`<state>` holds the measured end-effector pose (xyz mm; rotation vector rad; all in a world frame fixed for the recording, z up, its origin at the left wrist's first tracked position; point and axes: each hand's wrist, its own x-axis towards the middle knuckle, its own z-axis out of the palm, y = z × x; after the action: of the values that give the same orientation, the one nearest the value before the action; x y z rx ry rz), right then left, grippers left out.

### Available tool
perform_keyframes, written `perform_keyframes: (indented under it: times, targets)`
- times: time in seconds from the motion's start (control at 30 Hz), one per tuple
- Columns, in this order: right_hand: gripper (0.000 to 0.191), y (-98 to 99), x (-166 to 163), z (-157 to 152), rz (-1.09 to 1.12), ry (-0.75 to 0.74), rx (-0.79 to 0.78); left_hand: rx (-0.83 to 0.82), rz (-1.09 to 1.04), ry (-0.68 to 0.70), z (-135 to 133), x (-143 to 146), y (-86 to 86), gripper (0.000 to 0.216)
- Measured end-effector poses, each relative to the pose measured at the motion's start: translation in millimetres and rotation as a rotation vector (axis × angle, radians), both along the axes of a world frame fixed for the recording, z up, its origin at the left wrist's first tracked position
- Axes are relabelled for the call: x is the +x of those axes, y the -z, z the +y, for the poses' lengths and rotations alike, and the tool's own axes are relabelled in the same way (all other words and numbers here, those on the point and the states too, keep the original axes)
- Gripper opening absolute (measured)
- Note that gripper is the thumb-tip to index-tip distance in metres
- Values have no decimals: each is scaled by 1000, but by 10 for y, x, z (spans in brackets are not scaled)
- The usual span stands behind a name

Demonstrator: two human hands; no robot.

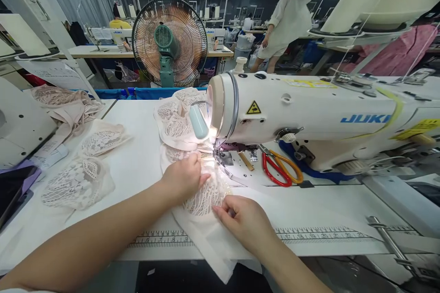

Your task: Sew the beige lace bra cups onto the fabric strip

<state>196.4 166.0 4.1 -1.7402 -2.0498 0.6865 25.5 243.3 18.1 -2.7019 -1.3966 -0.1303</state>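
Note:
A pale lace piece (205,198) lies under the needle area (217,155) of a white Juki sewing machine (309,114). My left hand (184,177) presses on the lace just left of the needle, fingers curled and pinched toward it. My right hand (245,219) pinches the near edge of the same lace on the table. A chain of sewn lace pieces (177,119) trails away behind the needle.
Red and orange scissors (280,169) lie on the machine bed. Loose lace pieces (77,183) and a heap (65,100) lie to the left. A standing fan (169,41) is behind the table. A person in white (288,18) stands at the back.

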Motion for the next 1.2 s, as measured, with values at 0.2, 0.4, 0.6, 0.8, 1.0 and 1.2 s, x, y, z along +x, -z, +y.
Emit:
perform_keyframes:
  times: [0.2, 0.4, 0.6, 0.8, 1.0, 1.2]
  targets:
    - [33, 4, 5, -16, -5, -2, -3, 188, 14, 134, 31, 21, -38, 24]
    - [32, 13, 2, -7, -11, -10, -2, 500, 40, 670, 12, 4, -1, 26]
    - [32, 13, 8, -15, -31, -22, 23, 326, 45, 633, 104, -49, 97, 26]
    - [32, 22, 23, -27, -22, -43, 24, 140, -17, 545, 175, -65, 93, 31]
    - [33, -19, 49, -45, -9, -40, -5, 27, 0, 441, 146, -10, 89, 45]
    - [32, -50, 85, 40, 13, -14, 4, -23, -38, 368, 204, 75, 111, 46]
